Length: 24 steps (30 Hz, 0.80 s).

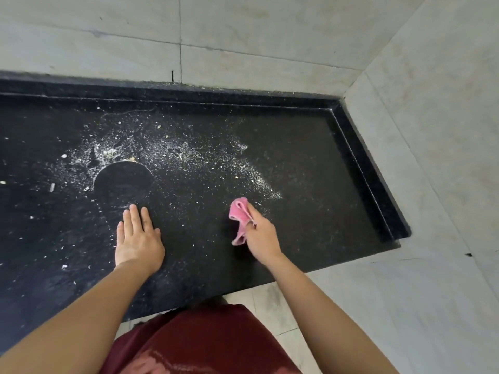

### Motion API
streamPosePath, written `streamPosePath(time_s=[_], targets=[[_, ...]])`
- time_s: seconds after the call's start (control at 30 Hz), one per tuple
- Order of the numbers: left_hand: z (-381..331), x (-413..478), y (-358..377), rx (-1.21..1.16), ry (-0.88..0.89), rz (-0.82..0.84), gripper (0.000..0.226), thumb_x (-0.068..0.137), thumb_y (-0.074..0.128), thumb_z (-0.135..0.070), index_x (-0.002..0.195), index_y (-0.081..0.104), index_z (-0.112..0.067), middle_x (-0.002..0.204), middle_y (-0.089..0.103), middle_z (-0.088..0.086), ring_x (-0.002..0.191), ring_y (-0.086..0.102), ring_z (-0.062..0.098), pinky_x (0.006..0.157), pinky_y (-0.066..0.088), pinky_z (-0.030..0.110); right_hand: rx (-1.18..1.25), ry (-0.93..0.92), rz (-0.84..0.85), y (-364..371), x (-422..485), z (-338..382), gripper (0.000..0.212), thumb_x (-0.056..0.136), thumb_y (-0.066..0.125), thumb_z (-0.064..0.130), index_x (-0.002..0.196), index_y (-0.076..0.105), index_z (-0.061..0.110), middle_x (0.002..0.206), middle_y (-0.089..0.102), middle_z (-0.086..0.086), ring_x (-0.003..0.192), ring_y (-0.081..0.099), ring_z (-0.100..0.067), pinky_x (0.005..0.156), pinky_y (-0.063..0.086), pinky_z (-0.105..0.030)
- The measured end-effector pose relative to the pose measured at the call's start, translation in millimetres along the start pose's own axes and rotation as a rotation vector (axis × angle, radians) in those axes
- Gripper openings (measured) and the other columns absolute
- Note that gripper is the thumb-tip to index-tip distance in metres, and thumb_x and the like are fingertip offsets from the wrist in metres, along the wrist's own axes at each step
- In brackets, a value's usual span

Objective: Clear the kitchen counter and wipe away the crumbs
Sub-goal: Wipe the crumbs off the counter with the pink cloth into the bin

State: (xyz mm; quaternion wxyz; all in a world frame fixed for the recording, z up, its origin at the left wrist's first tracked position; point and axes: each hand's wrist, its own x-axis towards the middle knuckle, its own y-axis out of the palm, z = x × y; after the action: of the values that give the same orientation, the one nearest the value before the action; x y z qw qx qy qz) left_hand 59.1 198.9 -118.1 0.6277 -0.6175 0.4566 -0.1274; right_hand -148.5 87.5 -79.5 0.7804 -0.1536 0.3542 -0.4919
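Observation:
A black stone counter (310, 163) fills the view, strewn with pale crumbs (172, 152) that are thickest left of centre. A bare round patch (124, 179) shows among the crumbs. My left hand (137, 238) rests flat on the counter with straight fingers, just below that patch. My right hand (260, 236) grips a crumpled pink cloth (239, 217) on the counter, near the right end of the crumb trail.
A raised black lip (361, 147) runs along the back and right sides of the counter. Pale tiled walls (243, 36) meet at the far right corner. The counter's front edge lies near my body, with light floor tiles (351, 306) beyond it.

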Motion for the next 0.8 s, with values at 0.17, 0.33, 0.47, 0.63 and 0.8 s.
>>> streamPosePath(time_s=[0.17,0.33,0.47,0.63,0.8], targets=[[-0.5,2.7,-0.5,0.038,-0.024,0.022,0.057,0.1,0.009,-0.026,0.146,-0.015,-0.004,0.155,-0.021,0.015,0.144,-0.016,0.027,0.118,-0.005,0.038,-0.047,0.262,-0.251,-86.5,46.4,-33.2,0.063,0.091,0.042,-0.001,0.146,0.032,0.029,0.091,0.066,-0.001,0.055,0.063,-0.001,0.061,0.048,-0.013],[-0.3,6.8,2.5,0.028,-0.038,0.027,0.057,0.1,0.01,-0.027,0.146,-0.016,-0.006,0.155,-0.022,0.013,0.144,-0.018,0.027,0.118,-0.004,0.038,-0.272,0.409,-0.187,-97.2,70.8,-45.4,0.08,0.082,0.048,-0.005,0.148,0.023,0.032,0.112,0.062,-0.014,0.095,0.063,-0.031,0.085,0.05,-0.036],[2.7,8.7,4.2,0.023,-0.045,0.058,0.058,0.1,0.011,-0.027,0.146,-0.017,-0.006,0.155,-0.024,0.012,0.143,-0.019,0.026,0.118,-0.005,0.037,-0.426,0.23,-0.111,-50.6,70.0,-23.6,0.073,0.087,0.044,0.004,0.148,0.019,0.035,0.115,0.055,-0.018,0.1,0.059,-0.036,0.086,0.048,-0.04],[1.2,8.4,2.6,0.017,-0.049,0.074,0.058,0.1,0.01,-0.027,0.146,-0.017,-0.007,0.154,-0.025,0.012,0.143,-0.021,0.025,0.117,-0.007,0.037,-0.458,0.065,0.062,-1.4,45.7,6.5,0.07,0.089,0.044,0.01,0.145,0.023,0.047,0.117,0.051,-0.014,0.1,0.06,-0.036,0.093,0.046,-0.038],[0.6,7.3,0.1,0.021,-0.056,0.058,0.058,0.1,0.011,-0.028,0.146,-0.016,-0.007,0.155,-0.023,0.011,0.144,-0.019,0.025,0.118,-0.005,0.037,-0.112,-0.024,0.343,31.9,28.0,28.3,0.068,0.089,0.037,0.0,0.142,0.035,0.041,0.114,0.059,-0.005,0.069,0.071,-0.021,0.066,0.057,-0.028]])
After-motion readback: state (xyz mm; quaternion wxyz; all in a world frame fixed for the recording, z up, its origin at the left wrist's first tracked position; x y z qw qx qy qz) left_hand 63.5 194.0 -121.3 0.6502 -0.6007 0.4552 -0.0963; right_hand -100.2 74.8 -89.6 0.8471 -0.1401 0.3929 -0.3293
